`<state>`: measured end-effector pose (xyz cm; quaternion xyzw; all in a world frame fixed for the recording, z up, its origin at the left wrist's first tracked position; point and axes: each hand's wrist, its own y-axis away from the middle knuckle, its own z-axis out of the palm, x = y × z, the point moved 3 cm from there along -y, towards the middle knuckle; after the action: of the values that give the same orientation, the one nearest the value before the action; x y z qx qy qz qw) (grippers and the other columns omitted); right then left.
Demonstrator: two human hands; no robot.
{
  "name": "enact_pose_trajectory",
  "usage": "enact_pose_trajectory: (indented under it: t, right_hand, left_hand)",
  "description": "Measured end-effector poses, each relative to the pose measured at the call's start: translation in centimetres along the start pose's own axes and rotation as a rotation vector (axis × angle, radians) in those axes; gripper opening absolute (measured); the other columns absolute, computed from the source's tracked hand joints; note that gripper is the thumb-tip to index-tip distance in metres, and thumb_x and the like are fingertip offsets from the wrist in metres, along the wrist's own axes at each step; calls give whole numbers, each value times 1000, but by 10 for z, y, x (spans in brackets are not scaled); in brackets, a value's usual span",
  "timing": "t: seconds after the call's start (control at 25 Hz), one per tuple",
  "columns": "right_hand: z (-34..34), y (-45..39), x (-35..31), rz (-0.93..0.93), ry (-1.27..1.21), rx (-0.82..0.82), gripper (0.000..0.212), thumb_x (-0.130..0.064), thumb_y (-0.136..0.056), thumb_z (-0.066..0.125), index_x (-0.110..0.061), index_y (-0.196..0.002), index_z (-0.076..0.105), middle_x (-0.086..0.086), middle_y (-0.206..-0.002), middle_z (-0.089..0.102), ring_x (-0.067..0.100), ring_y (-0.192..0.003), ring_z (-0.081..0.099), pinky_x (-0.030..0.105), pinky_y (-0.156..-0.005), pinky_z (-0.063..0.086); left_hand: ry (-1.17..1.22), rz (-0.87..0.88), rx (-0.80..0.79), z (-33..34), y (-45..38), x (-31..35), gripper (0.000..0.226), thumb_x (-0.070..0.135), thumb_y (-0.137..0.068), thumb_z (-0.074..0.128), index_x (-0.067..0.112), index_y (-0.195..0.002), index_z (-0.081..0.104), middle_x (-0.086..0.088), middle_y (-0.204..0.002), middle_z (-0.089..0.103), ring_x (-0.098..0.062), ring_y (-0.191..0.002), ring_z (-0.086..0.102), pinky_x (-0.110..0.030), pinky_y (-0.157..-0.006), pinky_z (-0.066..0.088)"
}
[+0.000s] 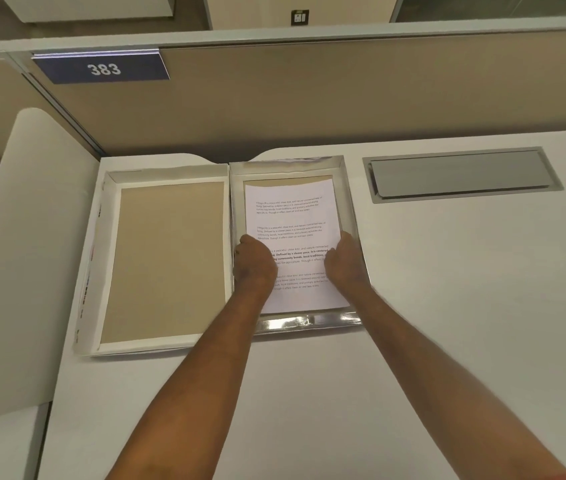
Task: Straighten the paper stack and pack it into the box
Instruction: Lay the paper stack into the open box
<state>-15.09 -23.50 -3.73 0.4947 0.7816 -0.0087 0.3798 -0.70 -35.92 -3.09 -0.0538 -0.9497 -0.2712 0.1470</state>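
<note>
On the white counter [413,271], just in front of the tan partition, a shallow box [352,216] with shiny silver walls lies open, and the paper stack [292,202] rests inside it, printed side up, a strip of brown box floor showing beyond its far edge. Both of the person's hands are down in the box on the stack's near half: the left hand [255,261] sits on the sheet's left edge against the box's left wall, the right hand [345,259] on its right edge beside the right wall. The fingers of each look curled downward around the paper's sides, though from here I cannot tell whether they are pinching the sheets or only pressing on them. Touching the box's left wall lies a white lid [167,258], upturned, its brown inside bare. To the right of the box, well apart, a grey cable hatch [461,174] is set flush into the counter. Up left of the box, a blue plate on the partition reads 383 [103,68].
</note>
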Motion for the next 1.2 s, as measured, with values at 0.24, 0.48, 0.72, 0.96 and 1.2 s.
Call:
enact_pose_trajectory:
  t: [0.24, 0.48, 0.72, 0.96, 1.2]
  right_hand:
    - [-2, 19, -7, -217, 185, 84, 37, -19, -107, 37, -17, -142, 47, 3, -134, 49, 27, -123, 57, 34, -95, 50]
    - [-4, 24, -17, -362, 665, 58, 35, -5, -103, 42, -8, -136, 51, 17, -140, 50, 33, -126, 51, 41, -109, 44]
    - [-1, 24, -24, -390, 830, 33, 32, -8, -103, 44, -9, -134, 52, 13, -131, 60, 29, -118, 59, 39, -101, 47]
    - [12, 46, -31, -370, 359, 108, 41, -19, -101, 56, -11, -141, 59, 13, -135, 61, 32, -122, 58, 43, -102, 51]
    - [69, 111, -66, -473, 130, -52, 36, -20, -102, 59, -14, -136, 61, 8, -136, 57, 27, -129, 53, 45, -99, 55]
  left_hand:
    - [-540, 258, 112, 6, 9, 17, 95, 17, -85, 73, 8, -160, 17, -23, -157, 25, -39, -137, 41, -43, -106, 47]
    - [-694, 375, 149, 9, 11, 19, 53, 15, -89, 61, 7, -139, 48, -12, -138, 46, -28, -128, 45, -43, -107, 35]
    - [-567, 497, 150, 5, 13, 10, 54, 7, -93, 57, 1, -144, 43, -16, -142, 49, -30, -127, 51, -40, -105, 40]
    - [-143, 676, 454, -24, 39, -23, 44, 24, -97, 60, 15, -140, 58, -8, -139, 60, -29, -122, 59, -44, -99, 43]
    - [116, 273, 523, -65, 19, -124, 36, 21, -94, 64, 17, -130, 62, -8, -136, 57, -30, -125, 53, -46, -104, 42]
